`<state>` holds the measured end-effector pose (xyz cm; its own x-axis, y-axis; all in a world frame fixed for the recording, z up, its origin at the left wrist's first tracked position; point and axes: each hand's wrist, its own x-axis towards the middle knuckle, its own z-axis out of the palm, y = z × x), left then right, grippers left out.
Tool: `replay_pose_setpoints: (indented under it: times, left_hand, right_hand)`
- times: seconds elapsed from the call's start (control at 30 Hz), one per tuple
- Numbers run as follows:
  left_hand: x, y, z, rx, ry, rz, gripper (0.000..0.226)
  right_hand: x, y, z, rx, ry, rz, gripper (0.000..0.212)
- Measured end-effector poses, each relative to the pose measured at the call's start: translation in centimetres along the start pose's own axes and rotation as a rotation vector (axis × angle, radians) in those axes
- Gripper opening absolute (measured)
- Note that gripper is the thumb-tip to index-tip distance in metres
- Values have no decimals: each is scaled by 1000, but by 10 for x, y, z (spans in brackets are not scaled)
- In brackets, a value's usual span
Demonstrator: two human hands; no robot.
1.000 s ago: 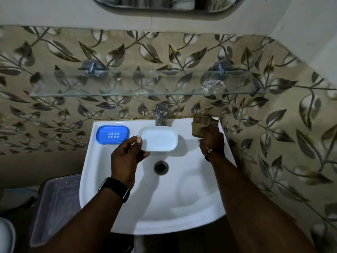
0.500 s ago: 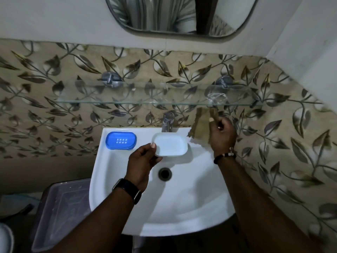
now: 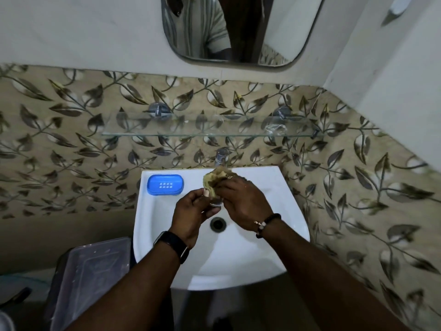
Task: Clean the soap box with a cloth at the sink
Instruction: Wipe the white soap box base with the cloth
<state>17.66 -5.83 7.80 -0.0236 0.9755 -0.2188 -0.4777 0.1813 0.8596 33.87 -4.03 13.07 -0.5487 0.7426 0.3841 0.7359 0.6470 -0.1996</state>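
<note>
The right hand point(image 3: 241, 201) is curled over a crumpled yellow-brown cloth point(image 3: 217, 176), fingers bunched round its near edge while the rest of the fabric sticks up on the far side of the knuckles. A beaded bracelet point(image 3: 265, 223) sits on that wrist. Just to the left, the left hand point(image 3: 192, 212) meets it, fingers curled and thumb raised against the cloth. It pinches something pale between the two hands, which looks to be the white tray of the soap box point(image 3: 216, 203); only a sliver of its rim shows, so the grip on it cannot be seen fully. A dark watch point(image 3: 172, 244) is strapped to the left wrist. Both hands hang over the white sink point(image 3: 281, 206), slightly beyond the drain point(image 3: 217, 224). On the sink's far left ledge lies the blue soap box part point(image 3: 165, 184), flat and apart from the hands, with small slots in its middle. The tap point(image 3: 222, 156) stands at the far edge, right behind the cloth. Above it runs a glass shelf point(image 3: 210, 133) on leaf-patterned tiles, then a mirror point(image 3: 281, 29). A grey bin point(image 3: 88, 278) stands left of the sink, nearer the floor.
</note>
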Motion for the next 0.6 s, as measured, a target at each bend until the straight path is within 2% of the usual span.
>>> replay_pose_setpoints:
  times: [0.1, 0.27, 0.33, 0.43, 0.53, 0.6]
  left_hand:
    - [-6, 7, -2, -44, 5, 40, 9]
    - [-15, 16, -7, -66, 68, 97, 8]
    - [-19, 16, -9, -47, 76, 92, 13]
    - [-24, 23, -2, 7, 10, 108, 14]
    - [-23, 39, 9, 11, -53, 141, 14]
    - [-19, 47, 14, -8, -71, 160, 13]
  right_hand:
    - [0, -8, -8, -205, 32, 28, 31]
    - [2, -37, -3, -416, 63, 99, 32]
    - [1, -50, 1, -339, 57, 186, 36]
    - [4, -63, 1, -34, 74, 313, 37]
    - [9, -65, -7, 97, 141, 312, 35]
    - [13, -56, -20, 126, 70, 287, 38]
